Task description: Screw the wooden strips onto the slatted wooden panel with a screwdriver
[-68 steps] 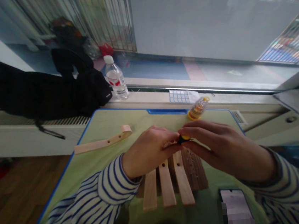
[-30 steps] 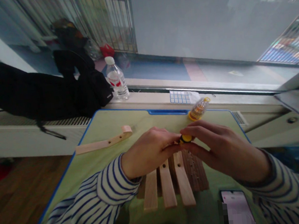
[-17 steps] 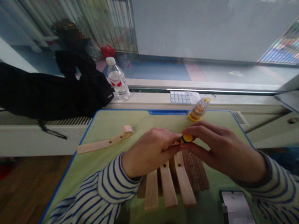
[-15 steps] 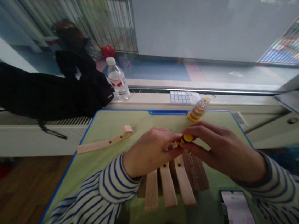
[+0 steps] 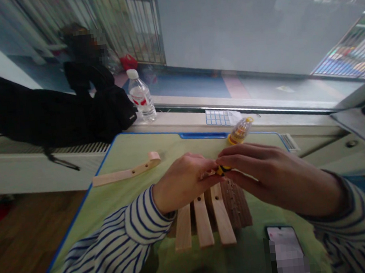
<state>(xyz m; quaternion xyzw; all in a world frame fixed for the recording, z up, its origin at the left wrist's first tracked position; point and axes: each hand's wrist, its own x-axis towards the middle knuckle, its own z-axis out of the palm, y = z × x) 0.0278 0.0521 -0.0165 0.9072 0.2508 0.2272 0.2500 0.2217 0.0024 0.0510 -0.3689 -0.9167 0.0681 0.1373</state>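
Note:
My right hand (image 5: 261, 171) is closed, its fingertips pinching a small yellow-and-black screwdriver (image 5: 222, 169). My left hand (image 5: 187, 179) is closed too, thumb and fingers meeting at the screwdriver's front end; what lies inside that pinch is mostly hidden. Under both hands is a brown wooden board (image 5: 240, 210) with small marks along its right side. Three pale wooden strips lie side by side across it, the right one (image 5: 224, 223) and middle one (image 5: 205, 227) showing a dark hole each; the left strip (image 5: 183, 230) is partly covered by my hand.
Another pale wooden strip (image 5: 118, 176) with two holes and a raised end lies on the green table (image 5: 111, 204), far left. A clear yellow-based bottle (image 5: 240, 131) stands at the back right. A phone (image 5: 285, 247) lies near right. A water bottle (image 5: 142, 99) and black bag (image 5: 69, 113) sit along the sill.
My right hand has turned around the screwdriver, its fingers now flatter over the handle and hiding more of it. My left hand has stayed nearly in place. The view has shifted slightly.

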